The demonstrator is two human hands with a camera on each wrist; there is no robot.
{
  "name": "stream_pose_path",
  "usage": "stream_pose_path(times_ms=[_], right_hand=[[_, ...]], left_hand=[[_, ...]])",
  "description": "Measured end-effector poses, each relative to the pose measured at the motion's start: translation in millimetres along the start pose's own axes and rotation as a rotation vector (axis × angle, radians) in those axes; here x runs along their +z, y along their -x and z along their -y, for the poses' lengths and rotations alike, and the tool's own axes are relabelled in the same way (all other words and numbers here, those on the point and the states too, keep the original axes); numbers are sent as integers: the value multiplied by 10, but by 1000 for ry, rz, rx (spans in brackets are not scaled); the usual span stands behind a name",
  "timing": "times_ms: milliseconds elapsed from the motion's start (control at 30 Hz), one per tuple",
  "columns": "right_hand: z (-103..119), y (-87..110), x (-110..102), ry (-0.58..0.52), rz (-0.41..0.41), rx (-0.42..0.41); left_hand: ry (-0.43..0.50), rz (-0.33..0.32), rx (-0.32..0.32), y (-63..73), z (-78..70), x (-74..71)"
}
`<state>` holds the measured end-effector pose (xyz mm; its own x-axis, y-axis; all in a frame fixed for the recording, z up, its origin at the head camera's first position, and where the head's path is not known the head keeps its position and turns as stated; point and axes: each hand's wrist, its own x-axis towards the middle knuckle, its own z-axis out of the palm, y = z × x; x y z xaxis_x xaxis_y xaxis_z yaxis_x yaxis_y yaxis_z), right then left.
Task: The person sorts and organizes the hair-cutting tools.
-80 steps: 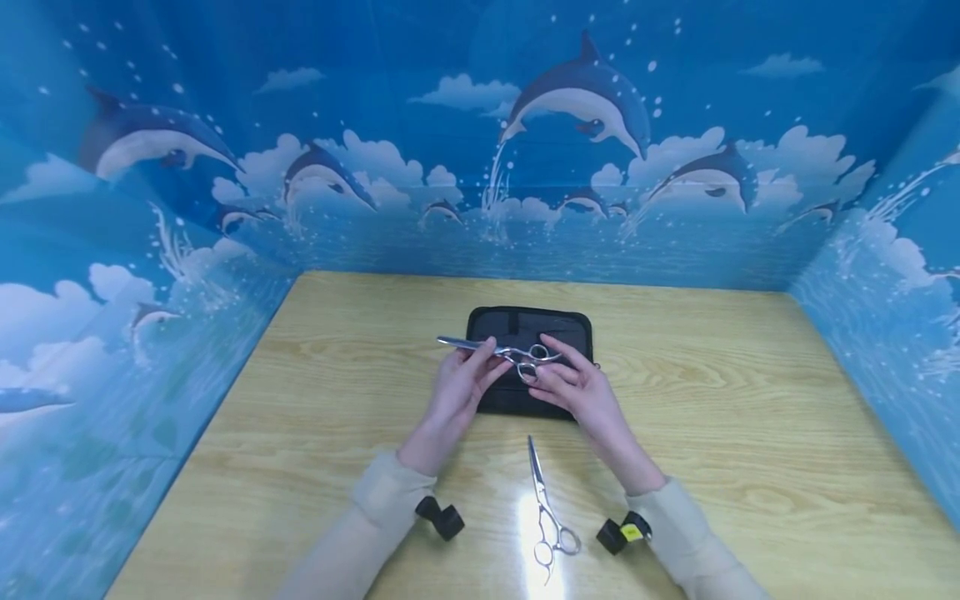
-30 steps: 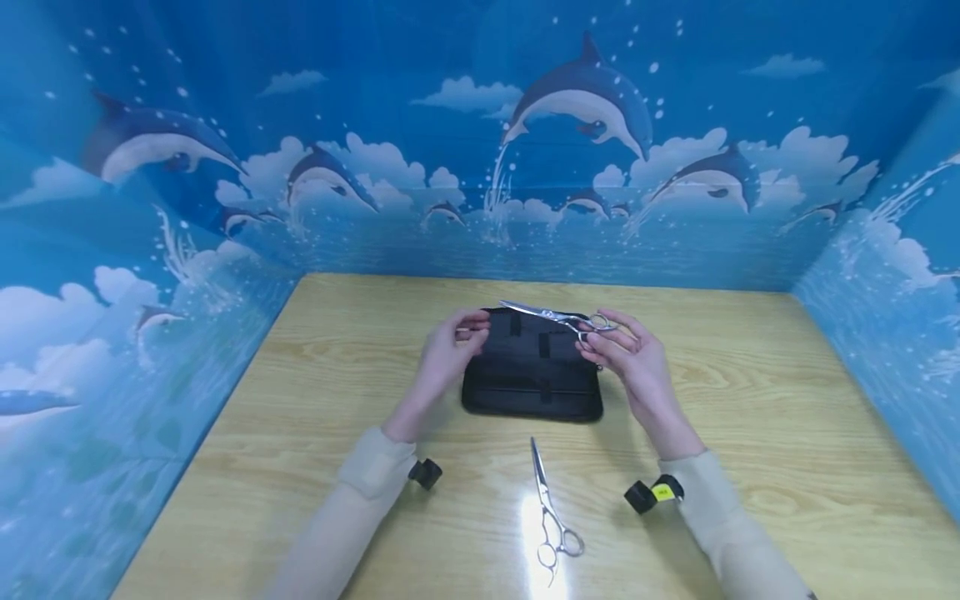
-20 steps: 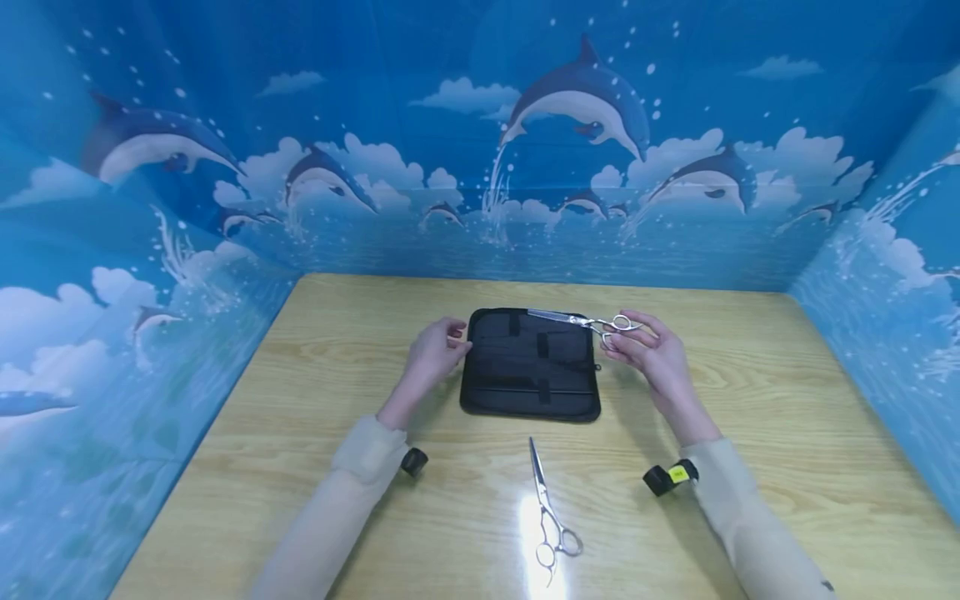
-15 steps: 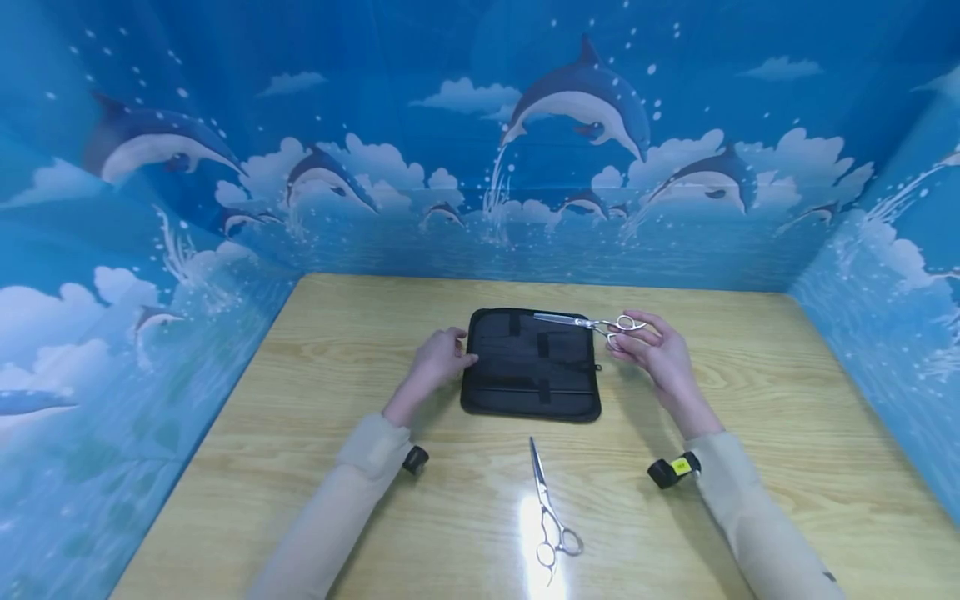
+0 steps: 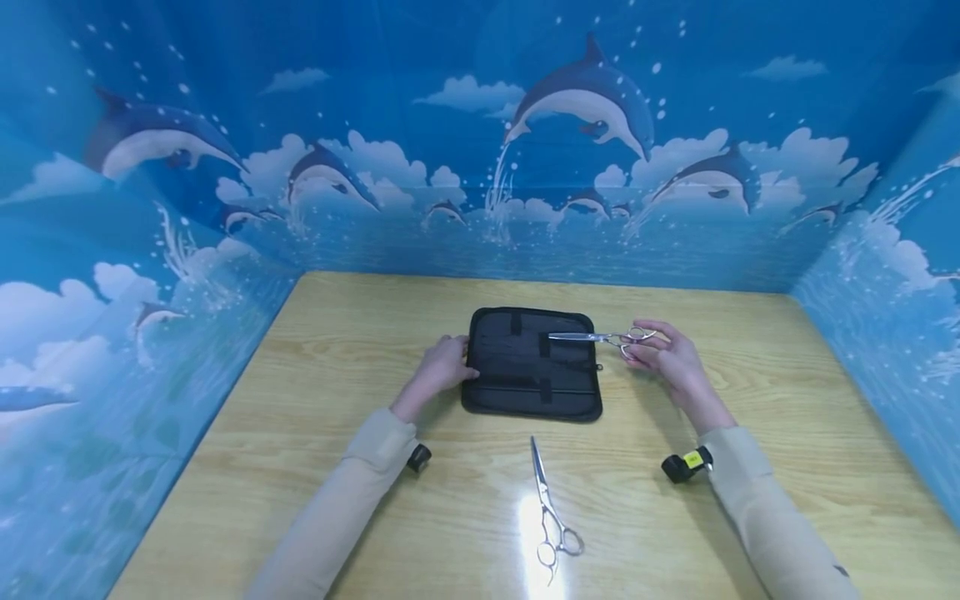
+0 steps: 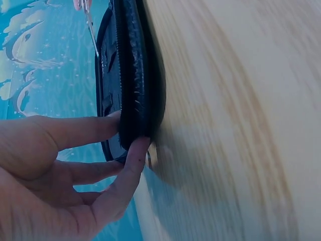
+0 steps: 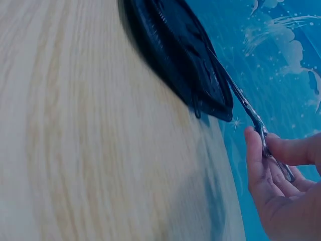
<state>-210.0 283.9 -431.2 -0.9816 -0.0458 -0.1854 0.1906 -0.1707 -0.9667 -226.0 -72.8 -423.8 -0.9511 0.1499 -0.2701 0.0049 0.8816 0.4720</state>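
A black zip case (image 5: 502, 350) lies open-faced on the table, with elastic loops and a slit pocket inside. My left hand (image 5: 441, 367) pinches its left edge; in the left wrist view, fingers (image 6: 131, 163) lie on either side of the zipped rim. My right hand (image 5: 673, 357) grips silver hair scissors (image 5: 581, 337) by the finger rings. Their closed blades point left over the right half of the case, with the tip by the middle loop (image 5: 544, 344). Whether the tip is inside that loop I cannot tell.
Another pair of silver hair scissors (image 5: 542, 492) lies on the wooden table (image 5: 360, 350) between my forearms, tip pointing away. A small zip pull (image 5: 598, 367) sticks out at the case's right side. A blue dolphin-print backdrop (image 5: 480, 242) encloses the table behind and at both sides.
My left hand has let go of the scissors and moved left to the case's edge. My right hand has carried the scissors right, then lowered them toward the middle loop.
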Motion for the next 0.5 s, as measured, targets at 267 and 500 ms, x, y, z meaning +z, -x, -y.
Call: stream_pose_path(times_ms=[267, 500], right_hand=[[-37, -43, -44, 73, 15, 37], [-52, -77, -60, 116, 8, 111]], left_hand=[[-6, -20, 14, -40, 30, 11], [8, -28, 14, -40, 54, 13]])
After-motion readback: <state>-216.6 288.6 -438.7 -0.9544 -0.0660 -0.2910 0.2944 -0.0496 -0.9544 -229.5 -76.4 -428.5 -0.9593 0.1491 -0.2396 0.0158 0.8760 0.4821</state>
